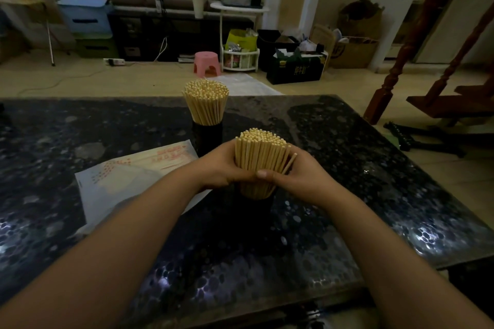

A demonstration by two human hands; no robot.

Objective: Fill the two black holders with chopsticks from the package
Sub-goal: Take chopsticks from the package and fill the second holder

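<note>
A thick bundle of pale wooden chopsticks (pixel 260 153) stands upright in the near black holder (pixel 256 211) at the table's middle. My left hand (pixel 222 165) wraps the bundle from the left and my right hand (pixel 296 172) from the right, the right thumb across its front. One stick leans out at the bundle's right side. Behind it, the far black holder (pixel 208 136) stands packed with chopsticks (pixel 205 101) that fan out at the top. The flat white package (pixel 128 181) with red print lies to the left on the table.
The dark speckled stone table (pixel 374 181) has its right edge near a wooden stair post (pixel 395 69). Beyond the far edge, the floor holds a pink stool (pixel 207 63), boxes and a white rack.
</note>
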